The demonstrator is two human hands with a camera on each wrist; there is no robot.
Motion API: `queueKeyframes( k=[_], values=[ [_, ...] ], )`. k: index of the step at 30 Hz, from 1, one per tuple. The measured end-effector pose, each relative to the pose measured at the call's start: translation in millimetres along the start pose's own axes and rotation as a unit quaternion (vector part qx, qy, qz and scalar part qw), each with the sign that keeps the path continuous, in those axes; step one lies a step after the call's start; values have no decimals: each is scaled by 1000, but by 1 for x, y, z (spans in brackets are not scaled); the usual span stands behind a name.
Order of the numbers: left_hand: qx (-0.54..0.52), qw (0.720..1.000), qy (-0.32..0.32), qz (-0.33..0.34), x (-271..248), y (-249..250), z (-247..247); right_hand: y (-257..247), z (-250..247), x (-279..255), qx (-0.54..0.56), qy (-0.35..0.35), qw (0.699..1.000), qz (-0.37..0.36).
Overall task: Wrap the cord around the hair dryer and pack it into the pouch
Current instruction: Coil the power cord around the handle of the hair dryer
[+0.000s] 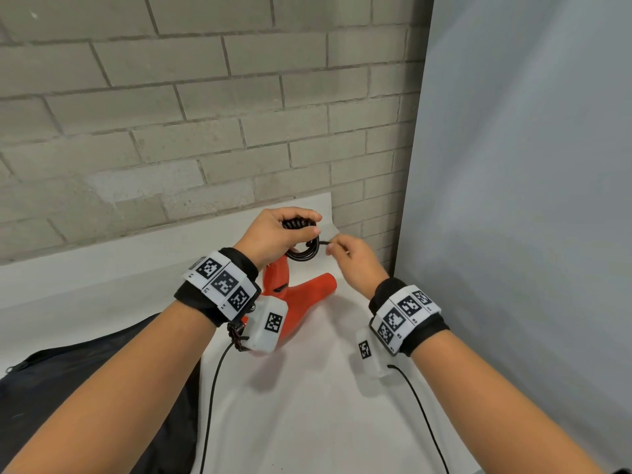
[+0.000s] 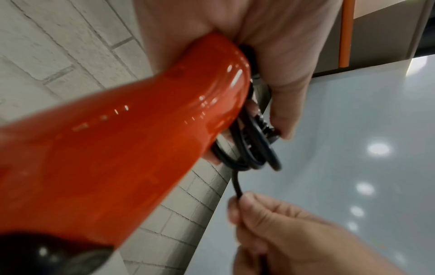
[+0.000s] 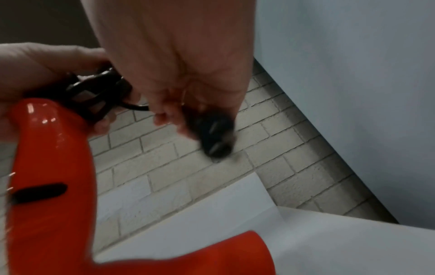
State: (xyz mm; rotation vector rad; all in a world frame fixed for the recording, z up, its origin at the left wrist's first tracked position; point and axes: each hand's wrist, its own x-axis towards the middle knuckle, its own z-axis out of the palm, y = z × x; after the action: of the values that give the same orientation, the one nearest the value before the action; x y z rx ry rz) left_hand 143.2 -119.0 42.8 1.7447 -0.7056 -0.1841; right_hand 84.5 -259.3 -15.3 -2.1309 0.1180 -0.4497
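A glossy orange hair dryer (image 1: 301,295) stands tilted over the white table, handle end up. Its black cord (image 1: 304,249) is wound in loops at the handle's top. My left hand (image 1: 277,234) grips those coils and the handle end (image 2: 223,74). My right hand (image 1: 349,258), just right of the coils, pinches the free stretch of cord (image 2: 236,186); the black plug (image 3: 216,137) hangs blurred below its fingers. The black pouch (image 1: 85,388) lies at the lower left under my left forearm.
A grey brick wall (image 1: 205,114) rises right behind the table (image 1: 307,405). A pale grey panel (image 1: 513,200) closes off the right side. Thin black wires (image 1: 420,412) run from both wrist cameras along the table.
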Motion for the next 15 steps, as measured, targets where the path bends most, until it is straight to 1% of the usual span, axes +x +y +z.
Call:
queueKeyframes(
  k=[2, 4, 7, 10, 13, 15],
  values=[
    [18, 1000, -2, -3, 2, -1, -3, -4, -12, 2, -34, 61, 998, 6],
    [26, 1000, -8, -4, 3, -3, -4, -12, -23, 2, -81, 97, 992, 4],
    [5, 1000, -3, 9, 3, -1, -4, -30, -34, -4, -113, 141, 983, -2],
    [1, 1000, 17, 26, 2, 1, -5, -46, -37, -10, -133, 167, 977, -13],
    [10, 999, 14, 50, -2, 1, -5, -59, -34, -17, -159, 186, 969, -43],
    [2, 998, 11, 56, -4, 0, -4, -65, -33, -20, -155, 190, 968, -50]
  ],
)
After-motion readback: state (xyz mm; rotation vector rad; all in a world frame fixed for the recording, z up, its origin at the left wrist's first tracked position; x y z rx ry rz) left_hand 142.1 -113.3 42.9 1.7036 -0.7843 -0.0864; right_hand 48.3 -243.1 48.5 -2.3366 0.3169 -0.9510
